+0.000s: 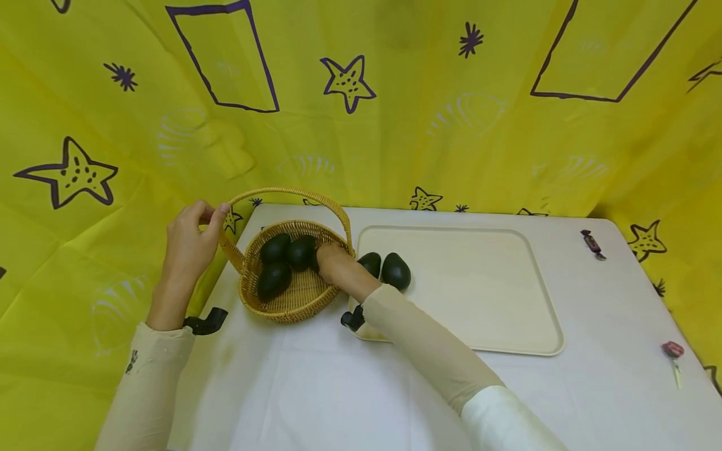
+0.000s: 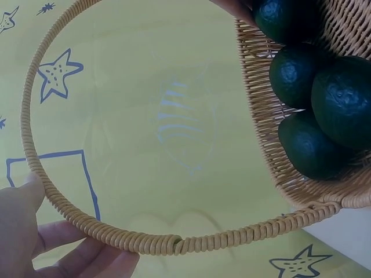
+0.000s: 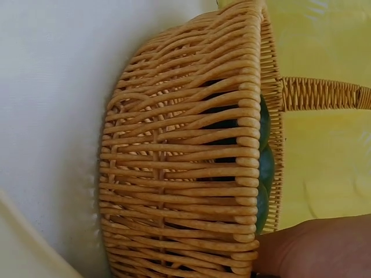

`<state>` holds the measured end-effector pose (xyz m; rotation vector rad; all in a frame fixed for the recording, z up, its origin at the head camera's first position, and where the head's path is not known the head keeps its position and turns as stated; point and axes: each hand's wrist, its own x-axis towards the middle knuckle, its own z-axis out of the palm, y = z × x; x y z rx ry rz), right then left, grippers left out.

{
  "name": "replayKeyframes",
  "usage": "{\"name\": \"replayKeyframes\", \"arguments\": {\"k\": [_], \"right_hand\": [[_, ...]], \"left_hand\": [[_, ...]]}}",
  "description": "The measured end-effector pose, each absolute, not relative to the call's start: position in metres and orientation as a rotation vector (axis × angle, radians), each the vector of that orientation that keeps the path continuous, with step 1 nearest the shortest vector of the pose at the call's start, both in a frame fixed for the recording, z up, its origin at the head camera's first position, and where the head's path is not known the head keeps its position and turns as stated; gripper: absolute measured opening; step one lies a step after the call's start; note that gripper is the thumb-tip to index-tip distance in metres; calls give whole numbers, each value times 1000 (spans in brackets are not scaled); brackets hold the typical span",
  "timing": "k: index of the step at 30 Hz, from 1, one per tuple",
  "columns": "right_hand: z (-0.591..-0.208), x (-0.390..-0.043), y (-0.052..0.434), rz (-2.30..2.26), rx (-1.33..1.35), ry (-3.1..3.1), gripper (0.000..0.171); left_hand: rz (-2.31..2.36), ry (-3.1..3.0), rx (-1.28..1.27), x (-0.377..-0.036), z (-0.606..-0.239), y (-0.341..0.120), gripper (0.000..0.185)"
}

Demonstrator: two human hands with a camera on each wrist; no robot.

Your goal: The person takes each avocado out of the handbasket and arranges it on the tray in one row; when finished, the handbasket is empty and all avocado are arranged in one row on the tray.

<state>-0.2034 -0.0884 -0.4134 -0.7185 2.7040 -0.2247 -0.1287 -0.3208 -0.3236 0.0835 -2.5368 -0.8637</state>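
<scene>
A round wicker basket point(image 1: 290, 307) with a tall arched handle point(image 2: 151, 242) stands on the table with several dark green avocados point(image 1: 274, 280) inside. My left hand point(image 1: 193, 237) grips the left side of the handle between thumb and fingers. Reaching over the basket's right rim, my right hand point(image 1: 336, 263) holds an avocado point(image 2: 284, 18) among the others; its fingers are mostly hidden. In the right wrist view, the hand point(image 3: 316, 249) appears just past the basket's woven wall point(image 3: 185, 162). Two more avocados, one point(image 1: 396, 272) fully visible, lie on the tray's left part.
A cream rectangular tray point(image 1: 468, 294) lies right of the basket, its left edge beneath my right forearm. Farther right on the white table point(image 1: 316, 388) are a wrapped candy point(image 1: 593, 245) and a lollipop point(image 1: 673, 352). A yellow patterned curtain point(image 1: 395, 144) hangs behind and at the sides.
</scene>
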Motion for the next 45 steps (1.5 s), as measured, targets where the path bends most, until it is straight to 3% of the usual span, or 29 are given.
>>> {"name": "replayKeyframes", "arguments": {"k": [8,19,27,45], "right_hand": [[-415,-198,-85,-298,-701,2745,20],[-411,-186,-89,-218,-686,2845,26],[-407,-179,-85,-320,-699,2815,49],[-390,-160,-51,-761,-884,2598,69]], "left_hand": [[-869,-2532,77,-129,-324,-321,48],[-860,-2532,75,-128,-323,-320,48],[-859,-2539,83,-128,-322,-320,48],[-869,-2543,84,-127,-323,-321,48]]}}
